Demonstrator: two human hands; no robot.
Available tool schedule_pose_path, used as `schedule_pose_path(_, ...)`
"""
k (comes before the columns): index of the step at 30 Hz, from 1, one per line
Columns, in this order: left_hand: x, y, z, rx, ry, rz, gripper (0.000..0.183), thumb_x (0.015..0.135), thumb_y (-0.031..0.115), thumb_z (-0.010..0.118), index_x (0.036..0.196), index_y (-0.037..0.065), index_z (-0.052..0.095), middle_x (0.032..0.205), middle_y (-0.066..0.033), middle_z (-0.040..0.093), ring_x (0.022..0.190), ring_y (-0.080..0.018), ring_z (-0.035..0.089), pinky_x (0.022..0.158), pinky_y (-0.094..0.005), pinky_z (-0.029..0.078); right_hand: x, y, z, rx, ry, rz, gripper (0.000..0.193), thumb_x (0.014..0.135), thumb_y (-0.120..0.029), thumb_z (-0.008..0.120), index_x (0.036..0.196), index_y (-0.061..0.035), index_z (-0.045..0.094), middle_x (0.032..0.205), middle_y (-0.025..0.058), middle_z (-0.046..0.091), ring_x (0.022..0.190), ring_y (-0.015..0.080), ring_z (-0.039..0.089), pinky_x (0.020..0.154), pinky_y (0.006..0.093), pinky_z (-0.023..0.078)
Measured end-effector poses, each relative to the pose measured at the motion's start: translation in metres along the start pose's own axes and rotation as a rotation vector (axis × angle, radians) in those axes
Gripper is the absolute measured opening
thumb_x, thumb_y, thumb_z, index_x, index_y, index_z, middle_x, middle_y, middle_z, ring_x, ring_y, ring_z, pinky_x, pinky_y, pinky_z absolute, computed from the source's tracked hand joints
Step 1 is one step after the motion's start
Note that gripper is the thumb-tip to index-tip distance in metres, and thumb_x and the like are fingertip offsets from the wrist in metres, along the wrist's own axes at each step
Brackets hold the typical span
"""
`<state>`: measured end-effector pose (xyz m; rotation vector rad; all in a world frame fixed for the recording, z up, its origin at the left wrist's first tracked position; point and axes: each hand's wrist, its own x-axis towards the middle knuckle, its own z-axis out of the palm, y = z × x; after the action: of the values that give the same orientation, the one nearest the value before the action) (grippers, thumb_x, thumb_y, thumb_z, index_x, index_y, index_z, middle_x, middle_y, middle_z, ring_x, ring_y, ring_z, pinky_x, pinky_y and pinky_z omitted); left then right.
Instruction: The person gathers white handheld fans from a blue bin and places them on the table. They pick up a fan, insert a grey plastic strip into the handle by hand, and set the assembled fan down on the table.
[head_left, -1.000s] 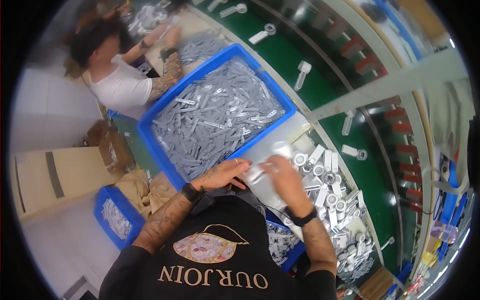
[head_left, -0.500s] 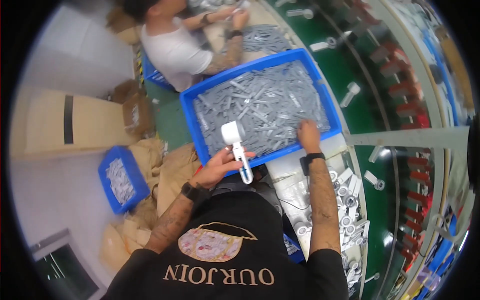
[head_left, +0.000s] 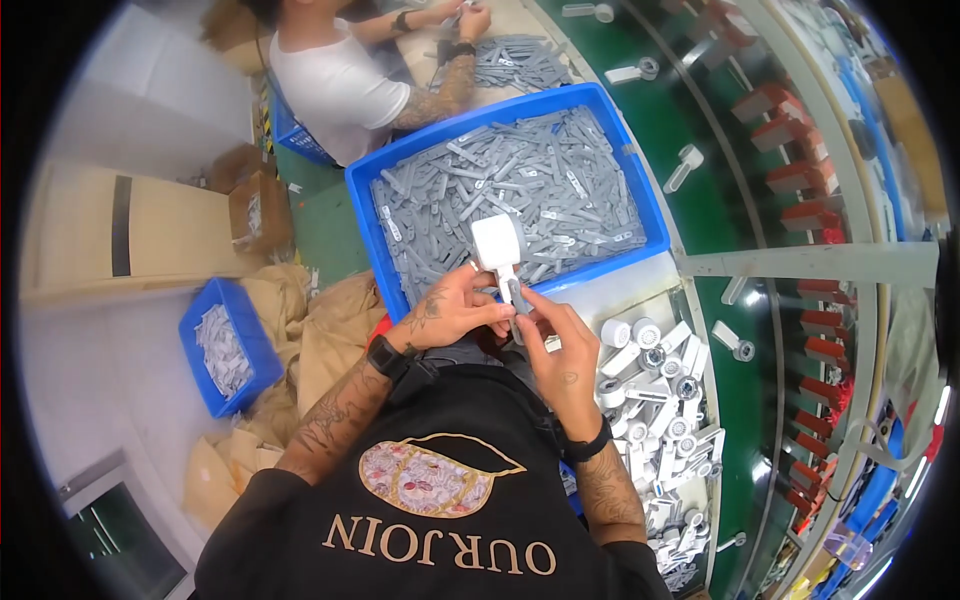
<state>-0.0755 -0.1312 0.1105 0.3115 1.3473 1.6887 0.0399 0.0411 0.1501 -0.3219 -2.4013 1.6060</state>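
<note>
My left hand (head_left: 455,312) is closed round the slim handle of a white handheld unit (head_left: 496,243) with a round, drum-like head, which looks like a small handheld fan. The head points away from me, over the near edge of a blue bin. My right hand (head_left: 563,350) pinches a grey strip (head_left: 517,297) lying along the open side of the handle. Fingers hide the handle's lower end, so I cannot tell whether the strip is seated. Just beyond my hands, the blue bin (head_left: 655,215) holds a heap of similar grey strips (head_left: 500,170).
At my right, many similar white units (head_left: 665,400) are piled on the table. A green conveyor (head_left: 745,420) with spaced units runs past it, beside red holders (head_left: 825,350). A co-worker (head_left: 335,80) sits beyond the bin. A smaller blue bin (head_left: 255,345) of pale parts stands left.
My right hand has left the strips in the bin and come back to the white unit with a grey strip. My left hand has moved slightly right with the unit.
</note>
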Motion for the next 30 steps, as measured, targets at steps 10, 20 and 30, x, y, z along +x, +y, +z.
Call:
schedule_pose_path(10,0.004,-0.008,0.01,0.078,0.034,0.001,0.043,0.101,0.01,0.068,0.14,-0.004,0.052,0.119,-0.011,0.069,0.091,-0.0153,0.07,0.083,-0.0315,0.06,-0.013,0.021,-0.002,-0.237,0.032,-0.239,0.041,0.09,-0.004,0.077,0.13,-0.0062,0.069,0.103,0.0125,0.062,0.096,0.0278,0.065,0.074,0.0325,0.054)
schedule_pose_path(20,-0.021,-0.012,-0.005,0.005,-0.078,-0.073,0.036,0.096,0.003,0.068,0.131,-0.002,0.059,0.113,-0.0091,0.07,0.089,-0.0147,0.07,0.082,-0.0318,0.06,0.015,0.033,0.023,0.77,-0.406,0.458,0.039,0.099,-0.009,0.072,0.135,0.003,0.061,0.117,0.0087,0.07,0.102,0.0116,0.066,0.085,0.0259,0.056)
schedule_pose_path(30,-0.046,-0.052,-0.083,-0.045,0.445,0.034,0.052,0.095,0.015,0.073,0.139,0.003,0.048,0.111,-0.0081,0.067,0.099,-0.0192,0.068,0.094,-0.037,0.055,0.131,0.182,0.036,-0.083,-0.236,0.325,0.027,0.102,-0.022,0.064,0.116,-0.0022,0.074,0.107,0.0124,0.076,0.091,0.023,0.072,0.081,0.0372,0.057)
